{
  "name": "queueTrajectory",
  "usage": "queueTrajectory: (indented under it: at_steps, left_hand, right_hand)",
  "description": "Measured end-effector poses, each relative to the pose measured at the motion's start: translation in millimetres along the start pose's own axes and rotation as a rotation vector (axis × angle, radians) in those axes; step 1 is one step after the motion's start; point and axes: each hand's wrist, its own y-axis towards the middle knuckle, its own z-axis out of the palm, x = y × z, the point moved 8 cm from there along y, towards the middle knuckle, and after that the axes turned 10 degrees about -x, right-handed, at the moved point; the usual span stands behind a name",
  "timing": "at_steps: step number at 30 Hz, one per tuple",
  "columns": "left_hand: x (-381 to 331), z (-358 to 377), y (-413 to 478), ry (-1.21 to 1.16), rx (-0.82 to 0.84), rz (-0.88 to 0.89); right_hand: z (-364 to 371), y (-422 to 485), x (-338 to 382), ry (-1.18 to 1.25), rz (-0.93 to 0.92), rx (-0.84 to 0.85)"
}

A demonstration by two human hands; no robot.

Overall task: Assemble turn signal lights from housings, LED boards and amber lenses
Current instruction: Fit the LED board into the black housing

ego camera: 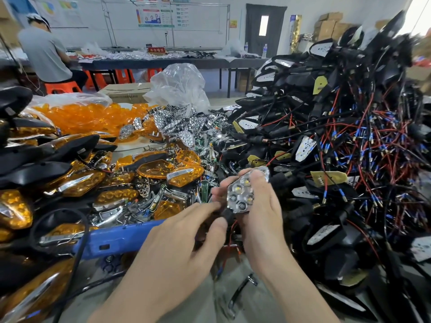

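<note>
— Any writing you can read?
— A red sign (156,50) on the far table says 不合格区. The wall posters (154,16) are too blurred.
— Where's the piece?
— Near centre. The right hand (263,220) curls round a chrome reflector (242,194) with lit-looking LEDs, thumb on its far edge. The left hand (182,248) pinches the black housing (227,214) at its near end; most of it is hidden.
— Around them?
— Loose amber lenses (93,115) far left, a blue tool (121,238) just left of the hands, and a wired housing pile (338,136) crowding the right. A person (44,52) sits far left, back turned.
</note>
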Motion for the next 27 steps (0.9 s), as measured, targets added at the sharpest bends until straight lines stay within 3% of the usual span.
queueTrajectory:
  at_steps: [5,9,27]
  left_hand:
    - [-1.4,10.5,2.8,-0.315,0.052,-0.160]
    - [2.3,11.9,1.6,-0.444,0.021,-0.259]
    - [17.8,13.7,1.6,-0.498,-0.014,-0.341]
  right_hand:
    - [8.0,-10.1,-20.3,-0.178,0.093,0.106]
    - [9.3,-14.2,-32.1,-0.115,0.240,0.111]
    - [15.1,-16.5,-39.1,-0.060,0.252,0.175]
